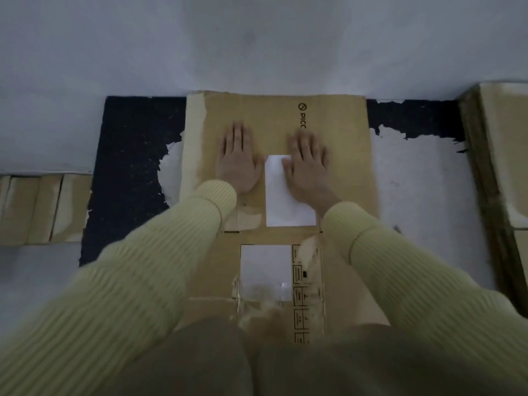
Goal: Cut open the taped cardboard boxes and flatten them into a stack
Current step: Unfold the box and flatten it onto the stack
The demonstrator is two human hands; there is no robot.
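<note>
A flattened brown cardboard box point(343, 155) lies on the floor in front of me, its far edge against the wall. My left hand point(238, 160) presses flat on it with straight fingers, left of a white label point(281, 207). My right hand point(308, 167) presses flat too, its thumb side overlapping that label. A second white label point(264, 267) and clear tape sit on the near panel, close to my knees. No cutting tool is visible.
A dark mat point(128, 167) with torn white patches lies under the box. Flattened cardboard point(43, 208) lies at the left. More cardboard boxes point(497, 172) stand along the right edge. A pale wall point(257, 38) rises behind.
</note>
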